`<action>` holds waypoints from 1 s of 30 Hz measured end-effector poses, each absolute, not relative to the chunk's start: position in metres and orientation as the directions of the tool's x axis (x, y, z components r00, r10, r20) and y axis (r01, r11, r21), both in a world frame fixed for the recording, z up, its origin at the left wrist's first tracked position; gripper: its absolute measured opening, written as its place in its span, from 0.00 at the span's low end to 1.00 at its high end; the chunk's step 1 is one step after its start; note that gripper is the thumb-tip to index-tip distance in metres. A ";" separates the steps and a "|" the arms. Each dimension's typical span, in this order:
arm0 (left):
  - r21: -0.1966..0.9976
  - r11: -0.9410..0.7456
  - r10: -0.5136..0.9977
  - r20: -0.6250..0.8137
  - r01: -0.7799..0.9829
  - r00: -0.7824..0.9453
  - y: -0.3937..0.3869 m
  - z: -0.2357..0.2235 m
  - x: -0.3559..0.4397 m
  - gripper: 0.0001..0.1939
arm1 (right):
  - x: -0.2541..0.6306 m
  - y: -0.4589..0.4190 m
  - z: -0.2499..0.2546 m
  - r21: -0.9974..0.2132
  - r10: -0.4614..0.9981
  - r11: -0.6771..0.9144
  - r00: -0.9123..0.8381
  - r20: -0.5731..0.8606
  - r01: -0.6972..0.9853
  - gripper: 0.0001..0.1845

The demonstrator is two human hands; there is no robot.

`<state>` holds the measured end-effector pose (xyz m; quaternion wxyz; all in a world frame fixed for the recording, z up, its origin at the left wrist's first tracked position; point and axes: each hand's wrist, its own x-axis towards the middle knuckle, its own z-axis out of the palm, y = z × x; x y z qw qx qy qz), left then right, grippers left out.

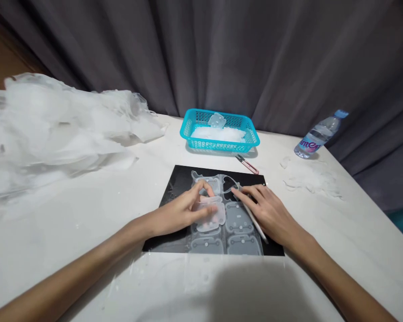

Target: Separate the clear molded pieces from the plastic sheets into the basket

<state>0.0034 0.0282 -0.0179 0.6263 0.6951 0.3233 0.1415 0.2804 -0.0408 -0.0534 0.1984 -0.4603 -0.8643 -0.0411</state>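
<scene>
My left hand (190,206) pinches a small translucent, rounded-square silicone-like piece (219,218) between thumb and fingers, above the left column of a clear sheet (240,218). That sheet bears several similar square shapes with small dots and lies on a black board (168,242). My right hand (270,209) rests at the sheet's upper right, curled over a slim, white, pen-like tool (261,232). Its index fingertip is beside a thin outline of leftover film (229,178) around a cut-out gap. The tool's upper part is partly hidden by my fingers.
Behind the board stands a blue basket (206,145) holding a pile of translucent pieces. Pink-handled thread snips (247,164) lie before it. A water bottle (317,137) and film scraps (314,179) are at right. A large heap of whitish sheets (60,120) covers the left side.
</scene>
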 end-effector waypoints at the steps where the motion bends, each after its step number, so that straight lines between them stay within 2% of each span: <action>1: 0.964 -0.022 0.625 -0.195 0.266 0.756 0.028 -0.018 0.003 0.16 | 0.282 -0.040 -0.051 -0.095 0.781 0.572 -0.506 0.366 0.814 0.33; 3: 0.967 -0.031 0.633 -0.178 0.254 0.754 0.029 -0.020 0.003 0.15 | 0.286 -0.030 -0.049 -0.121 0.810 0.497 -0.409 0.419 0.859 0.33; 5: 0.966 -0.037 0.663 -0.166 0.254 0.730 0.030 -0.022 0.005 0.17 | 0.292 -0.011 -0.049 -0.173 0.828 0.390 -0.262 0.495 0.904 0.28; 7: 0.965 -0.039 0.698 -0.161 0.261 0.698 0.030 -0.025 0.007 0.19 | 0.298 0.013 -0.053 -0.190 0.840 0.312 -0.177 0.514 0.931 0.23; 13: 0.984 0.111 0.749 -0.176 0.140 0.639 0.021 -0.025 0.013 0.17 | 0.302 0.054 -0.072 -0.194 0.885 0.250 -0.142 0.444 0.949 0.13; 19: 0.989 0.094 0.790 -0.142 0.111 0.596 0.013 -0.020 0.011 0.18 | 0.297 0.036 -0.067 -0.211 0.865 0.203 -0.075 0.496 0.956 0.17; 21: 0.991 0.080 0.805 -0.128 0.108 0.580 0.011 -0.019 0.010 0.19 | 0.292 0.022 -0.054 -0.310 0.856 0.212 -0.023 0.517 0.927 0.17; 23: 0.991 0.052 0.822 -0.111 0.121 0.559 0.009 -0.018 0.010 0.19 | 0.283 0.003 -0.039 -0.562 0.877 0.264 0.046 0.478 0.784 0.16; 25: 0.988 0.006 0.831 -0.092 0.156 0.548 0.007 -0.018 0.009 0.19 | 0.273 -0.017 -0.025 -0.774 0.937 0.259 0.044 0.346 0.578 0.16; 27: 0.982 -0.032 0.828 -0.079 0.187 0.554 0.006 -0.017 0.008 0.19 | 0.263 -0.035 -0.014 -0.866 0.964 0.233 0.014 0.266 0.442 0.14; 30: 0.983 -0.032 0.816 -0.080 0.182 0.572 0.005 -0.016 0.009 0.19 | 0.255 -0.049 -0.005 -0.875 0.972 0.235 -0.126 0.199 0.424 0.15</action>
